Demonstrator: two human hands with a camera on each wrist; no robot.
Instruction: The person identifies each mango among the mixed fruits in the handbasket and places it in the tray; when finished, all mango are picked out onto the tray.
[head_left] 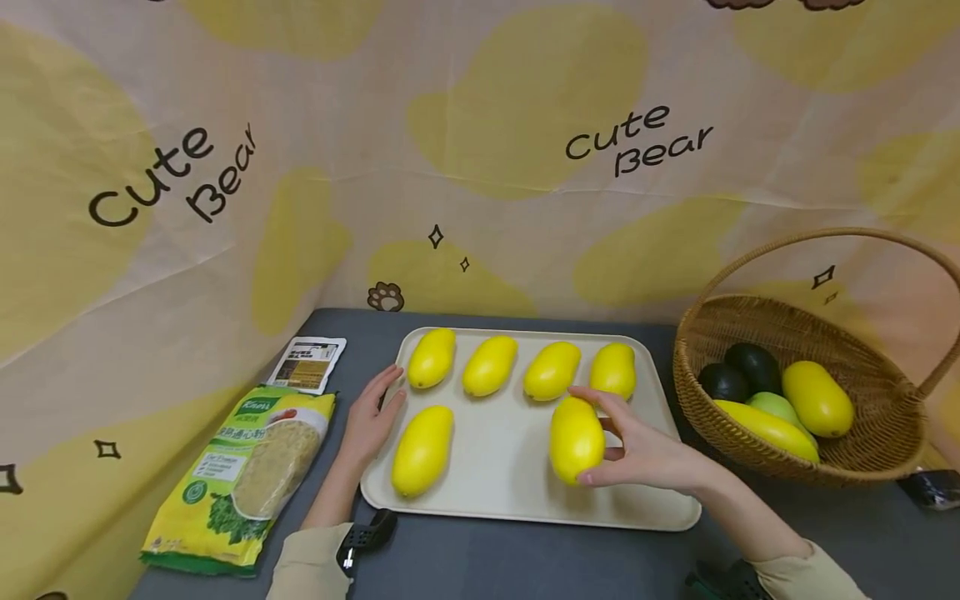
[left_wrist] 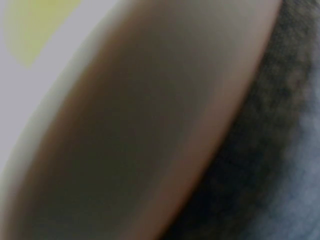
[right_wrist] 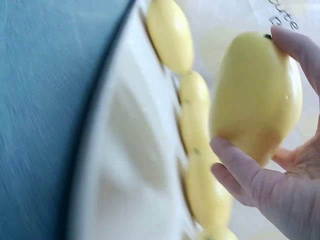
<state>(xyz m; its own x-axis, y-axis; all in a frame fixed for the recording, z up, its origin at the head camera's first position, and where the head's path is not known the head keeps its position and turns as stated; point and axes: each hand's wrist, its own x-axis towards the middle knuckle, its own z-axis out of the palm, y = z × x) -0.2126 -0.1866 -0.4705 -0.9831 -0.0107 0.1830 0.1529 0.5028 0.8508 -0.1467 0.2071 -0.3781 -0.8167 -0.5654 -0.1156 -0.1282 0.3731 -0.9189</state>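
Note:
A yellow mango (head_left: 576,440) is held between the thumb and fingers of my right hand (head_left: 637,446), over the right half of a cream tray (head_left: 498,467). In the right wrist view the same mango (right_wrist: 255,95) shows raised above the tray, with a small dark stem spot at its top. Several mangoes (head_left: 490,367) lie in a row along the tray's back, and one more mango (head_left: 422,450) lies at its front left. My left hand (head_left: 371,419) rests at the tray's left rim, fingers extended, holding no fruit. The left wrist view is blurred, mostly filled by the forearm.
Right of the tray stands a wicker basket (head_left: 705,425) with a tall handle; inside are dark avocados (head_left: 752,367), a green fruit (head_left: 776,406) and yellow fruit (head_left: 817,398). On the left lie a yellow Knorr bag (head_left: 277,467) and a small pouch (head_left: 306,364). Printed cloth hangs behind.

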